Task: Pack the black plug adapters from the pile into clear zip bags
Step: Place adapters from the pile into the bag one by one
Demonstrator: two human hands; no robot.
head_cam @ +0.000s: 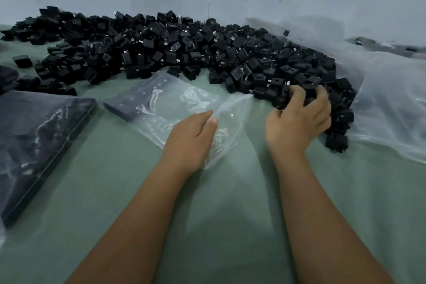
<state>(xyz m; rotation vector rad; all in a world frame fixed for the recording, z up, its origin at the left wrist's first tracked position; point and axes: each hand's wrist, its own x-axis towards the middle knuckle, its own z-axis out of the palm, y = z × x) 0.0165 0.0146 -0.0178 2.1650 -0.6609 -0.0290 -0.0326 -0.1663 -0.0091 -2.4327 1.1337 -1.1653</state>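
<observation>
The right hand curls its fingers over boxy matte black adapters at the near edge of the pile. The left hand pinches the crinkled mouth of a glossy clear bag, lying just left of the right hand on the green cloth surface.

No text, label, brand, number or sign can be read anywhere in this view.

Matt black plastic adapters with small bright metal prongs – glossy, crinkled clear plastic bag – on smooth matt green cloth.
</observation>
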